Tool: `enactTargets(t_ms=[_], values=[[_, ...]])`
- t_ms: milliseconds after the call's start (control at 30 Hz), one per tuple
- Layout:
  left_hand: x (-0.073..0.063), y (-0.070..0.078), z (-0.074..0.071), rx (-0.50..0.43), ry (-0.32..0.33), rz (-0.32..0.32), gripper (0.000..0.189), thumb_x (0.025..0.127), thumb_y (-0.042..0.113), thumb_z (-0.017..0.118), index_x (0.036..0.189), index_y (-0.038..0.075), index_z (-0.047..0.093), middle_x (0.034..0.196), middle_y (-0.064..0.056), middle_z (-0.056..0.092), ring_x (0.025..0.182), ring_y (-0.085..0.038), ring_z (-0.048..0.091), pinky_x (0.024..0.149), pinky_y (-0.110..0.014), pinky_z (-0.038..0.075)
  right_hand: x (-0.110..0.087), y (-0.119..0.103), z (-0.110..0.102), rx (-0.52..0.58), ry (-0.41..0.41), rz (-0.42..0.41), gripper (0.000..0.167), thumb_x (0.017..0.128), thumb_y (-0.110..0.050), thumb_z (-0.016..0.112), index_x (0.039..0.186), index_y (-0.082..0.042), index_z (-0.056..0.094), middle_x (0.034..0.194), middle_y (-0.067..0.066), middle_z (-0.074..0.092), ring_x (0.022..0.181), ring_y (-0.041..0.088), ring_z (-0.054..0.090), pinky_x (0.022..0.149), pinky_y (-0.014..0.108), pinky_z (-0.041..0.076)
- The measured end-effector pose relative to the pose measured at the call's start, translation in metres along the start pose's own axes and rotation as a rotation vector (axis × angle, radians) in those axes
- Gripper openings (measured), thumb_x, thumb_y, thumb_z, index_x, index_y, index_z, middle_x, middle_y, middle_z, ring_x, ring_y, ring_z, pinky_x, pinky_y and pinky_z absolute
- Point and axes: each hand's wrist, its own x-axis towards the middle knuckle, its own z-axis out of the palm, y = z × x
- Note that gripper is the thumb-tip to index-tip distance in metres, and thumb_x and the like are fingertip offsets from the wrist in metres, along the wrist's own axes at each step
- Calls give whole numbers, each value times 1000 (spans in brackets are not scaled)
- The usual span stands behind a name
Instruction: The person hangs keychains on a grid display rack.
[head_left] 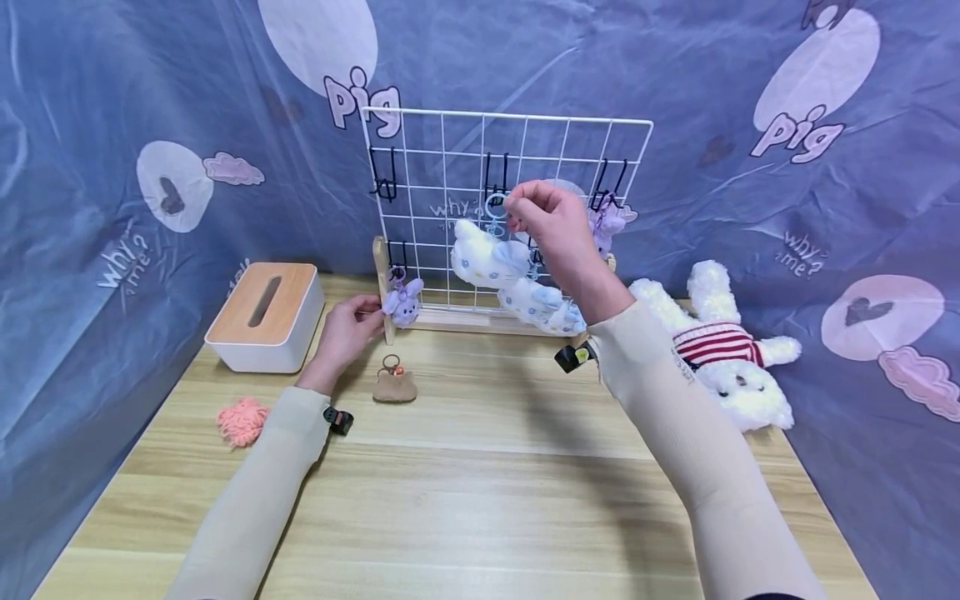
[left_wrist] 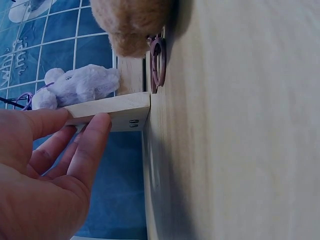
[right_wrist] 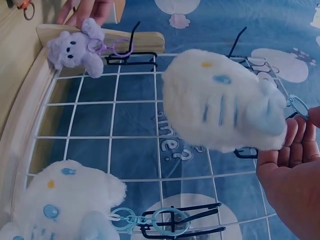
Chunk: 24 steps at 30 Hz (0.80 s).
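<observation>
My right hand pinches the light blue ring of a white plush keychain, which hangs from it in front of the white wire grid rack. In the head view, the ring overlaps a black hook at the rack's middle. Another white plush keychain hangs lower, its ring on a black hook. My left hand holds the rack's left wooden upright between thumb and fingers. Beside that upright hangs a purple plush keychain; a second purple plush hangs at upper right.
A white tissue box with a wooden lid stands left of the rack, and a pink fluffy bundle lies before it. A brown plush keychain lies near my left hand. At right lies a white plush toy in a striped sweater.
</observation>
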Motion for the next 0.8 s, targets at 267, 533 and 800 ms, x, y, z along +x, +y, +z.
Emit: enactTargets(t_ms=[267, 533, 800], values=[[2, -3, -1, 15, 3, 27, 38, 110, 8, 66, 144, -11, 66, 135, -34, 74, 117, -43, 76, 81, -8, 64, 14, 4, -2, -2, 37, 2, 18, 103, 0, 66, 90, -7, 75, 78, -2, 68, 74, 12, 62, 71, 21, 60], [1, -2, -1, 24, 8, 33, 38, 110, 9, 68, 142, -11, 67, 133, -34, 74, 114, -41, 77, 80, -8, 64, 21, 11, -1, -8, 73, 38, 19, 104, 1, 66, 91, -9, 76, 80, -1, 67, 77, 12, 62, 73, 20, 61], [1, -3, 0, 9, -2, 20, 37, 111, 7, 66, 143, -11, 66, 135, -35, 73, 116, -44, 76, 81, -8, 64, 24, 14, 6, -31, 151, 39, 15, 103, 0, 67, 93, -5, 77, 76, -2, 69, 74, 10, 63, 72, 19, 60]])
